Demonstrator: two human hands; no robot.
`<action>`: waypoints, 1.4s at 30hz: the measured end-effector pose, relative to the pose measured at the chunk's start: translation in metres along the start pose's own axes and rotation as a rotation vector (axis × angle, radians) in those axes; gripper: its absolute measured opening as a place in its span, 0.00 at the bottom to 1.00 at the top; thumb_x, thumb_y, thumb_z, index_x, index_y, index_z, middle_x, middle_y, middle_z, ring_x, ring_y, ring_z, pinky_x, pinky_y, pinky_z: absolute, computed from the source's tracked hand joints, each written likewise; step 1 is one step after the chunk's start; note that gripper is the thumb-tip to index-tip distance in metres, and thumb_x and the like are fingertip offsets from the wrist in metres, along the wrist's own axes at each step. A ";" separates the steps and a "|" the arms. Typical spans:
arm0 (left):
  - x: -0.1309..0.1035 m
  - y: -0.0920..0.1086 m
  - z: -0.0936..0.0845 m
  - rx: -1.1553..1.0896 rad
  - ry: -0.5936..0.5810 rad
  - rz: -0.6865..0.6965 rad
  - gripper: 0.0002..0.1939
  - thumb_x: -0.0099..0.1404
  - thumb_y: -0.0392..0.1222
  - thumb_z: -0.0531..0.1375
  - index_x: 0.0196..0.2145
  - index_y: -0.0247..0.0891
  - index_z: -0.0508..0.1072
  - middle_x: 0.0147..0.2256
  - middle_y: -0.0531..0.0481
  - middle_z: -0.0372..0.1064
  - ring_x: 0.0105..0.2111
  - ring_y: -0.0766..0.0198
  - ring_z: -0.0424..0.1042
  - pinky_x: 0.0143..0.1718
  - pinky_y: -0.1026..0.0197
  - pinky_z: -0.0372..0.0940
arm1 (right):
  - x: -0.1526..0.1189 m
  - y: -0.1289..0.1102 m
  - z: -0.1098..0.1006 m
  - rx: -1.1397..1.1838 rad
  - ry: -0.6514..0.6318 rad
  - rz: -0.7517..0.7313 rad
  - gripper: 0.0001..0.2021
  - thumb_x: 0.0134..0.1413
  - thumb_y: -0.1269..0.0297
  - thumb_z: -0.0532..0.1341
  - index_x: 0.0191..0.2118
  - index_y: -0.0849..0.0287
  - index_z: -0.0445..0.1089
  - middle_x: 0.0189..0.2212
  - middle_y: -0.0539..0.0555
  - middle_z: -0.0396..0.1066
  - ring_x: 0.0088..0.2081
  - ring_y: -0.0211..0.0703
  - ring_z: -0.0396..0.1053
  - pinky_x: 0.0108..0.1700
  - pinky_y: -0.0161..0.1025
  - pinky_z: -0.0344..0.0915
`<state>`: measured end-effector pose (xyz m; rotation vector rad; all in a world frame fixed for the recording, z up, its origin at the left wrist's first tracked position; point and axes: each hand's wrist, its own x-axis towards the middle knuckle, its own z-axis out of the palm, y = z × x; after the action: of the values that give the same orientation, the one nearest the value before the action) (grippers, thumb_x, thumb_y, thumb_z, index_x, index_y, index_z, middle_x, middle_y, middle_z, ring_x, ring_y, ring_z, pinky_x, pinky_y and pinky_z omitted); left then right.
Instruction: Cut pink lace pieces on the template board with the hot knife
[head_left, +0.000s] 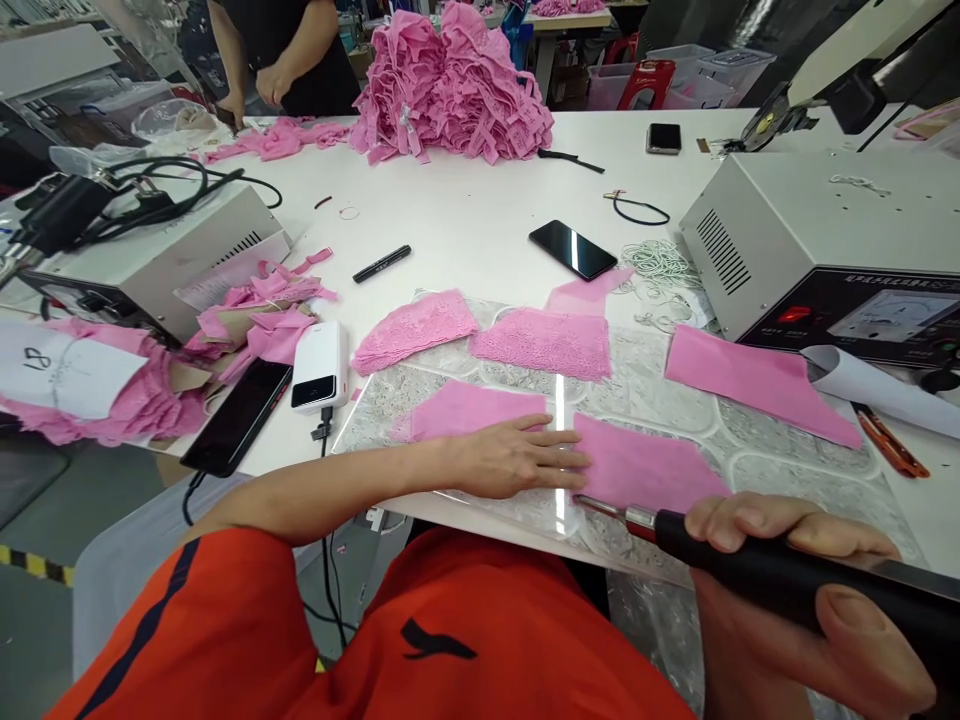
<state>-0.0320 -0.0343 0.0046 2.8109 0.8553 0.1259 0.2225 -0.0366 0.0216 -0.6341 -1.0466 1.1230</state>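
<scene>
Handwritten "18" on white paper label (71, 368), left of left hand (510, 458).

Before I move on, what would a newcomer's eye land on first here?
Probably the big pink heap at the far side of the table. Then the black-handled tool in the right hand, its tip at the near-left corner of a flat pink piece. The left hand lies spread, fingertips at that piece's left edge.
</scene>
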 end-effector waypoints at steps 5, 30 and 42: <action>-0.025 -0.010 -0.019 -0.104 0.067 -0.162 0.27 0.73 0.26 0.48 0.65 0.36 0.67 0.67 0.47 0.61 0.72 0.61 0.51 0.72 0.51 0.52 | -0.002 0.007 -0.010 -0.002 0.054 -0.051 0.11 0.41 0.56 0.62 0.31 0.55 0.74 0.25 0.49 0.70 0.19 0.41 0.62 0.18 0.47 0.64; -0.078 -0.016 0.003 -0.142 0.074 -0.136 0.21 0.77 0.49 0.55 0.63 0.42 0.71 0.68 0.47 0.60 0.72 0.54 0.51 0.74 0.41 0.37 | 0.000 0.015 0.030 0.057 -0.051 0.003 0.12 0.40 0.59 0.66 0.33 0.57 0.76 0.26 0.50 0.71 0.21 0.39 0.65 0.21 0.44 0.66; -0.079 -0.015 0.004 -0.137 0.077 -0.122 0.22 0.77 0.51 0.56 0.63 0.41 0.70 0.68 0.44 0.59 0.72 0.52 0.52 0.74 0.41 0.36 | 0.002 0.017 0.035 0.051 -0.100 -0.030 0.09 0.43 0.61 0.66 0.33 0.57 0.74 0.27 0.50 0.73 0.20 0.40 0.67 0.21 0.44 0.68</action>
<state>-0.1045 -0.0669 -0.0044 2.6346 0.9921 0.2647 0.1838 -0.0318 0.0224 -0.5241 -1.1054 1.1611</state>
